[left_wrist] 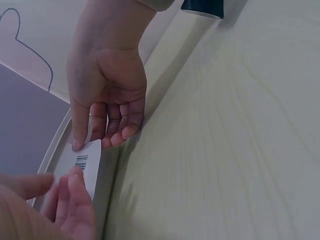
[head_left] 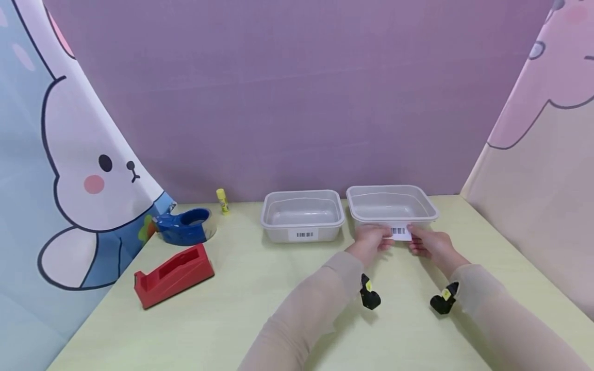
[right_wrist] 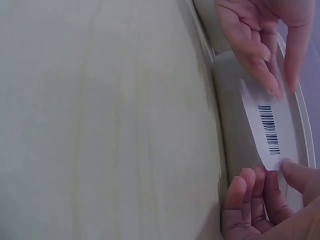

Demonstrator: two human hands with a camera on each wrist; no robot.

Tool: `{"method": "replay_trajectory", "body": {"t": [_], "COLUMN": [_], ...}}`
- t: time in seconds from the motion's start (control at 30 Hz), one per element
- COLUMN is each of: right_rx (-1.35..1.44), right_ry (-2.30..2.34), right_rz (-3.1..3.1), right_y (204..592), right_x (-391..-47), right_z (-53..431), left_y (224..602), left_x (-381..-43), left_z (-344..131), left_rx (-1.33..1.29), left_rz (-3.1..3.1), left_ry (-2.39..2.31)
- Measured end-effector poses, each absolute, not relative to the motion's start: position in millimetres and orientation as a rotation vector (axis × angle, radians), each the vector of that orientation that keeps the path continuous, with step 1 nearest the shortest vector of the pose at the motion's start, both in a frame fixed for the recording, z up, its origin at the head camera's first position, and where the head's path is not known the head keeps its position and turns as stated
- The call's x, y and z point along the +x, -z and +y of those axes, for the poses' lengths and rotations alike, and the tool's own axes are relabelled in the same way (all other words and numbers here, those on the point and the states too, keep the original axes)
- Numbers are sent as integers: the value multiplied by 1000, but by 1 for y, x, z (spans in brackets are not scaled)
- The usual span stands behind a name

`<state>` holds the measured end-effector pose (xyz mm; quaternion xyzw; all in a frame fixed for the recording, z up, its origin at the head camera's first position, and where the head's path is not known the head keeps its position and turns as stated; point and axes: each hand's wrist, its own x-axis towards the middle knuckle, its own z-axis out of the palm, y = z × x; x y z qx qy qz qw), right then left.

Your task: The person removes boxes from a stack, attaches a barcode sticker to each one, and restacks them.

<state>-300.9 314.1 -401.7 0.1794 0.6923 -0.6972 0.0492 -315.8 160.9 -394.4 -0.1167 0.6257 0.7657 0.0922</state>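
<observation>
Label (head_left: 401, 234) at the front of the right tub (head_left: 392, 198).
The right hand (head_left: 433, 245) pinches one end of it with thumb and fingers. The left hand (head_left: 371, 241) is at the other end, its thumb and fingers apart. Beside it, the left tub (head_left: 275, 235) has a sticker (head_left: 304, 235) on its front. Farther left are a glue stick (head_left: 223, 201), a blue tape holder (head_left: 181, 230) and a red holder (head_left: 175, 277).

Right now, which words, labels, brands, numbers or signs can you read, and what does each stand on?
No word, brand or number is readable.
White label at the right container: barcode only, no legible digits.
Label on the left container: barcode, likewise.
Glue stick: print too small.
Yellow wrist stickers: marks too small.
</observation>
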Motion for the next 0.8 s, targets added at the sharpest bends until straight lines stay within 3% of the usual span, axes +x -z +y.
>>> {"method": "replay_trajectory", "body": {"t": [0.43, 0.8], "right_rx": [502, 236], "right_ry": [2088, 2026], "right_rz": [2213, 2279], "right_y": [400, 397], "right_x": [-297, -306], "right_z": [318, 308], "left_y": [401, 404], "left_x": [-334, -335], "left_z": [157, 153], "left_rx": [-246, -191], "left_rz": [1784, 1779], "left_ry": [-2222, -2186]}}
